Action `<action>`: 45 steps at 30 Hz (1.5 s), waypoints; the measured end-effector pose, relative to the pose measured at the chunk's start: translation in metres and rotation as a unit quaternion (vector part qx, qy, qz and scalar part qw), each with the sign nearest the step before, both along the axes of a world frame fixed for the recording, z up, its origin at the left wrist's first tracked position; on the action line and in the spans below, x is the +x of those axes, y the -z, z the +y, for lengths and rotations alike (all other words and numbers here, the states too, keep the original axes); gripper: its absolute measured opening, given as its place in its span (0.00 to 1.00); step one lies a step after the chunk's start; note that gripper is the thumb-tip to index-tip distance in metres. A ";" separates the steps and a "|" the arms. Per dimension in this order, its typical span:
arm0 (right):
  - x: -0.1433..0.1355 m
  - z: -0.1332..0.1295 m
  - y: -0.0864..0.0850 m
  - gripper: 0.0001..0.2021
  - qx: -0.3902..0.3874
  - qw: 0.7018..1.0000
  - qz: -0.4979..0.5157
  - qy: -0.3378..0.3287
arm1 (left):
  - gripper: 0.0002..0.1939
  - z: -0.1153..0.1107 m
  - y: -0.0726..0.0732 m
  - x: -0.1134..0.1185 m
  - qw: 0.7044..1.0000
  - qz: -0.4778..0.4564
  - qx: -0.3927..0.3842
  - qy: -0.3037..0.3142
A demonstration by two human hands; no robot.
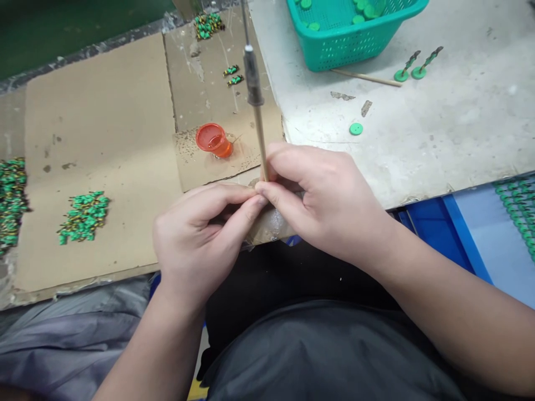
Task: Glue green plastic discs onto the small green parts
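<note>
You bring both hands together nearer to yourself than the red cup (pixel 211 138) and a little to its right. Your right hand (pixel 338 206) appears to pinch a slim rod (pixel 259 133) between thumb and forefinger, near the rod's lower end. The rod points up and away, passing right of the cup, so its needle-like tip (pixel 245 25) aims away from your fingers, which seems a sensible way to hold something sharp. Your left hand (pixel 188 231) has thumb and forefinger closed at the tips, touching your right thumb; the contact probably steadies both hands. I cannot tell whether your left fingertips grip anything, because your fingers hide that spot.

The cup stands on a spotted cardboard piece (pixel 190 175), likely there to catch drips. Beyond the cup, two small figures (pixel 233 76) lie apart from a heap of similar pieces (pixel 209 25), perhaps so each is easy to pick up. Left of the cup, and nearer to you, a cluster of green pieces (pixel 86 216) is bunched on a cardboard sheet (pixel 100 111). Well to the cup's right, two dark stems (pixel 430 57) stand upright on green discs (pixel 418 72), which seem to serve as bases.
</note>
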State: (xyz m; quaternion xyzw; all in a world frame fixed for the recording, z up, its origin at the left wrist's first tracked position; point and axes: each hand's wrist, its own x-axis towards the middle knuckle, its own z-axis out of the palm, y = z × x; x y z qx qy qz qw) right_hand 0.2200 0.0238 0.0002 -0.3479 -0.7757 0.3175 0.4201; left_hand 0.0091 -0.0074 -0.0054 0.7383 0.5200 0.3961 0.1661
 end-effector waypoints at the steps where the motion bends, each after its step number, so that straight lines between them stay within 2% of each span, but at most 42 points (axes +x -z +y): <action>1: 0.000 0.000 0.001 0.14 0.001 1.000 0.003 -0.002 | 0.05 0.000 0.000 0.000 1.000 0.001 0.001 0.000; 4: 0.001 -0.003 0.005 0.14 0.002 1.000 0.010 0.027 | 0.05 0.000 -0.003 -0.001 1.000 0.004 -0.011 -0.006; 7: 0.004 -0.008 0.008 0.12 -0.001 0.994 0.026 0.110 | 0.06 -0.001 -0.004 0.001 1.000 0.016 -0.017 -0.012; 9: 0.006 -0.011 0.010 0.11 -0.010 0.989 0.028 0.142 | 0.06 -0.001 -0.004 0.002 1.000 0.026 -0.009 -0.008; 12: 0.007 -0.010 0.010 0.10 -0.010 0.992 0.015 0.125 | 0.09 0.000 -0.003 0.001 0.999 0.040 0.009 0.007; 17: 0.007 -0.002 0.007 0.12 0.032 0.997 -0.017 0.068 | 0.13 0.000 -0.002 -0.002 0.998 0.048 0.021 0.028; 22: 0.007 0.000 0.008 0.11 0.042 0.998 -0.015 0.039 | 0.14 -0.001 -0.001 -0.002 0.999 0.037 0.025 0.025; 31: 0.007 0.001 0.008 0.09 0.006 0.998 -0.038 0.051 | 0.12 -0.001 -0.001 -0.001 0.999 0.033 0.016 0.018; 41: 0.004 0.006 0.004 0.11 0.023 0.999 -0.023 -0.022 | 0.10 -0.002 0.001 -0.002 1.000 0.021 0.011 -0.002; 45: 0.003 0.003 0.007 0.11 0.028 0.999 -0.014 -0.025 | 0.09 -0.002 0.000 -0.002 1.000 0.016 0.005 0.010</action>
